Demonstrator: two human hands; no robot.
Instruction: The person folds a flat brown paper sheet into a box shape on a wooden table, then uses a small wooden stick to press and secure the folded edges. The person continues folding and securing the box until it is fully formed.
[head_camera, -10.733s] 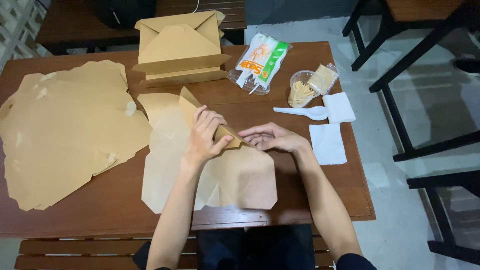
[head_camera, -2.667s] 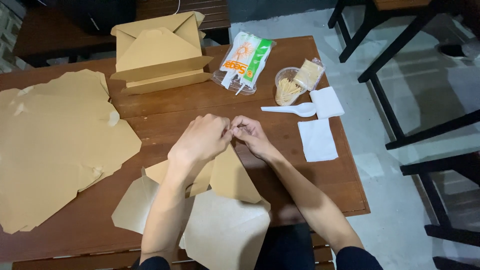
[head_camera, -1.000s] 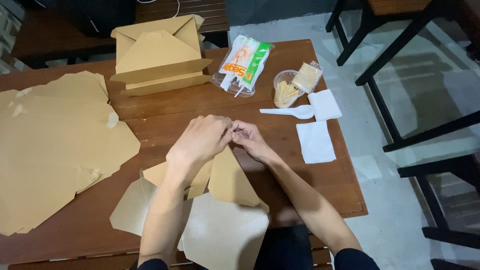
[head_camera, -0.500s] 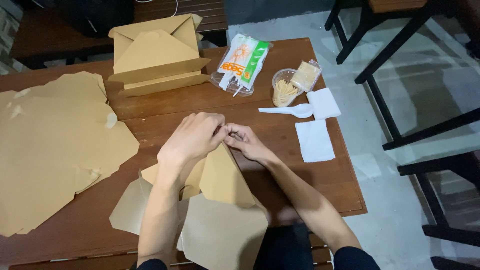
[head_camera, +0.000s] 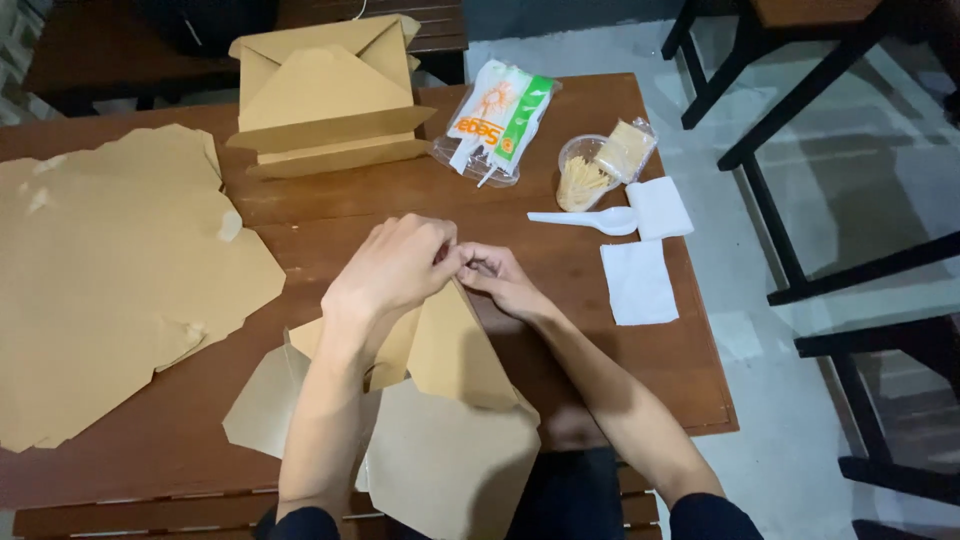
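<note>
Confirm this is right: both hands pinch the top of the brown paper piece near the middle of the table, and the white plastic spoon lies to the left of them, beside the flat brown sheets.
Not quite. The head view shows the white plastic spoon to the right of the hands, beside the white napkins, not by the flat brown sheets. The rest holds: left hand and right hand pinch the brown paper piece.

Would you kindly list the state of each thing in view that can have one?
Left hand: closed on the top of the brown paper blank, fingers curled.
Right hand: pinching the same spot, touching the left hand.
Brown paper blank: partly folded, flaps raised, hanging over the table edge.
Flat paper sheets: unfolded, stacked.
Folded paper boxes: assembled, closed, stacked.
Plastic cup: open, holding toothpicks.
White spoon: lying flat.
White napkin: flat.
</note>
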